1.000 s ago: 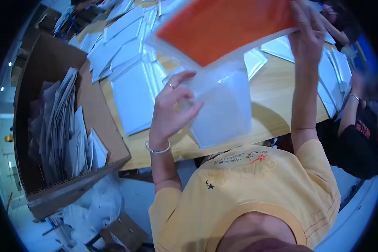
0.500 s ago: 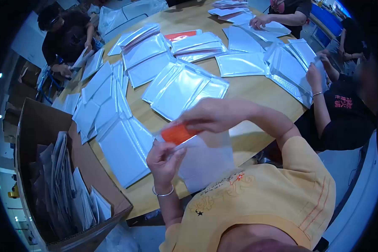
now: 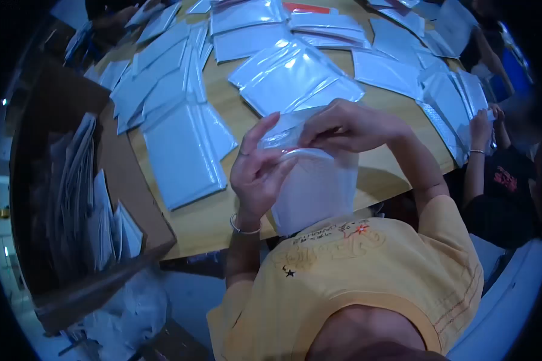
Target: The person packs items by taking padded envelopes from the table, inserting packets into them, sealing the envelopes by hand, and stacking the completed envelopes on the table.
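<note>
A whitish translucent pouch (image 3: 316,186) lies between my hands at the table's near edge, its clear flap spread beyond the opening. My left hand (image 3: 260,171) pinches the left side of the pouch's mouth. Fingers bent together, my right hand (image 3: 355,127) grips at the opening on the right. Only a thin red-orange strip shows at the mouth, between the hands; the rest of the orange item is hidden.
Piles of shiny white pouches (image 3: 295,75) cover much of the wooden table (image 3: 223,216). An open cardboard box (image 3: 126,180) holding grey and white sheets stands at the left. Co-workers' hands and arms show at the right edge, with a dark sleeve at the top left.
The orange item, first raised in my right hand, has come down and gone almost wholly into the pouch. Both hands now meet at its mouth. The camera view has also shifted.
</note>
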`<action>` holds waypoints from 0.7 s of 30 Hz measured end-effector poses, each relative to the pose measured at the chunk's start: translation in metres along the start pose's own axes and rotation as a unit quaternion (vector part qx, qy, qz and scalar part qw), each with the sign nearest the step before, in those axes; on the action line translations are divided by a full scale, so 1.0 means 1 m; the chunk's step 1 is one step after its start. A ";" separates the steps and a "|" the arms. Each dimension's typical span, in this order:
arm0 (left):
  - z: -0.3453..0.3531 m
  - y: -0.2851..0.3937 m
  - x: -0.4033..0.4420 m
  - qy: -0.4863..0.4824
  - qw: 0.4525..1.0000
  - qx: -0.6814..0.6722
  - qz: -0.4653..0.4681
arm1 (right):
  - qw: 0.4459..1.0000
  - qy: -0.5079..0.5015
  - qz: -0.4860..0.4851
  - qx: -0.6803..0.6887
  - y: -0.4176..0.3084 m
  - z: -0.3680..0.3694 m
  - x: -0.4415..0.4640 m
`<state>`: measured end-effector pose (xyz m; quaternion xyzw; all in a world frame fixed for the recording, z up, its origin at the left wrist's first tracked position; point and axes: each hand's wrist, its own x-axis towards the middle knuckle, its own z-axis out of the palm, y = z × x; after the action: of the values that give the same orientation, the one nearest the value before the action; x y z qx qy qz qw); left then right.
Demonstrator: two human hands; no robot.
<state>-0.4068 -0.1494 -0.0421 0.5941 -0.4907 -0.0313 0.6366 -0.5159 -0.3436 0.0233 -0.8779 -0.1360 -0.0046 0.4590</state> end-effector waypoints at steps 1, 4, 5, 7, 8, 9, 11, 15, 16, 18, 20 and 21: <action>0.000 0.000 -0.004 0.016 1.000 0.008 -0.001 | 1.000 -0.021 0.001 0.015 0.006 0.001 0.001; 0.001 -0.002 -0.009 0.055 0.998 0.023 0.002 | 0.996 -0.076 0.012 0.043 0.018 0.001 0.005; 0.001 -0.003 -0.010 0.066 0.997 0.027 0.001 | 0.995 -0.086 0.010 0.047 0.017 0.002 0.007; -0.005 -0.005 -0.010 0.043 0.980 -0.118 -0.154 | 0.998 -0.028 -0.019 -0.061 0.008 0.007 0.012; -0.007 -0.006 -0.011 0.030 0.954 -0.191 -0.228 | 0.993 0.004 -0.032 -0.116 0.002 0.012 0.013; -0.009 -0.007 -0.012 0.017 0.917 -0.263 -0.298 | 0.984 0.035 -0.046 -0.169 -0.004 0.017 0.015; -0.008 -0.018 -0.016 0.014 0.936 -0.219 -0.276 | 0.954 0.102 -0.071 -0.274 -0.010 0.024 0.022; -0.001 -0.031 -0.024 -0.027 0.976 -0.095 -0.195 | 0.895 0.236 -0.099 -0.367 -0.012 0.051 0.062; 0.000 -0.024 -0.022 -0.014 0.974 -0.097 -0.203 | 0.882 0.241 -0.102 -0.391 -0.003 0.056 0.070; 0.001 -0.010 -0.017 0.018 0.971 -0.099 -0.217 | 0.894 0.245 -0.096 -0.363 0.003 0.049 0.071; -0.004 -0.010 -0.016 0.040 0.969 -0.096 -0.224 | 0.929 0.279 -0.064 -0.234 0.010 0.032 0.065; -0.007 -0.012 -0.018 0.053 0.963 -0.110 -0.241 | 0.920 0.360 -0.045 -0.149 0.015 0.016 0.055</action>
<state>-0.4050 -0.1364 -0.0606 0.6218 -0.2920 -0.2063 0.6968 -0.4617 -0.3258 0.0096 -0.8681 0.0012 -0.3618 0.3400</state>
